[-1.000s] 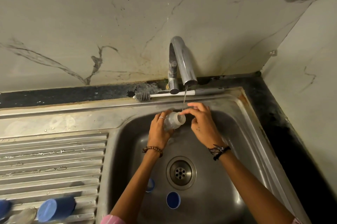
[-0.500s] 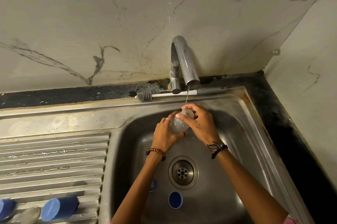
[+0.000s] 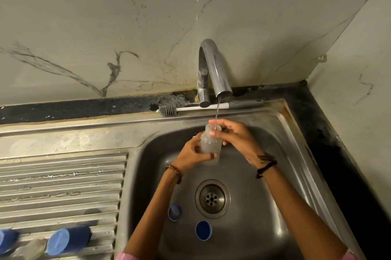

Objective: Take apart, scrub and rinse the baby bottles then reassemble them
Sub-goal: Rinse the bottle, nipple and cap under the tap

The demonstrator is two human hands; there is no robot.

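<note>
A clear baby bottle [image 3: 211,143] stands upright over the sink basin [image 3: 264,206], its open mouth under a thin stream from the tap [image 3: 213,69]. My left hand [image 3: 193,154] grips the bottle's lower body from the left. My right hand [image 3: 234,137] holds the bottle's neck, with fingertips at the rim. Two blue bottle parts lie on the basin floor: a ring [image 3: 175,212] left of the drain and a cap [image 3: 203,230] below it. A bottle brush [image 3: 203,107] lies on the ledge behind the sink.
The drain [image 3: 212,198] sits mid-basin. On the ribbed drainboard [image 3: 63,185] at lower left lie a blue cap [image 3: 67,240], another blue piece [image 3: 7,239] and a clear part [image 3: 31,248]. A marble wall rises behind, and a black counter [image 3: 330,143] runs along the right.
The bottle has turned from lying sideways to upright under the stream. My left hand slid down to its base. My right hand stayed at the neck.
</note>
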